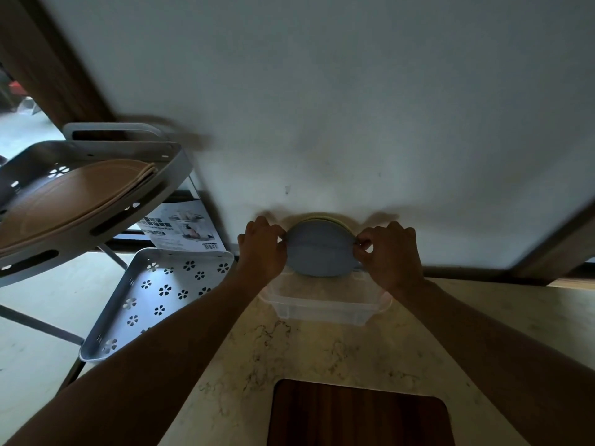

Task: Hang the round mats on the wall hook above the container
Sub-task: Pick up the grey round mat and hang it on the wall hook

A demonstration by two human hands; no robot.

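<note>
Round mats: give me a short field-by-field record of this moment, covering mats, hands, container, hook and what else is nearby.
mats: stack of round mats, blue one facing the camera, a yellowish edge behind, held upright against the wall
left hand: left hand grips the stack's left edge
right hand: right hand pinches the right edge
container: clear container on the counter, right below the mats
hook: small mark on the wall above the mats, too small to confirm
nearby: rack at left, wooden board near the camera
</note>
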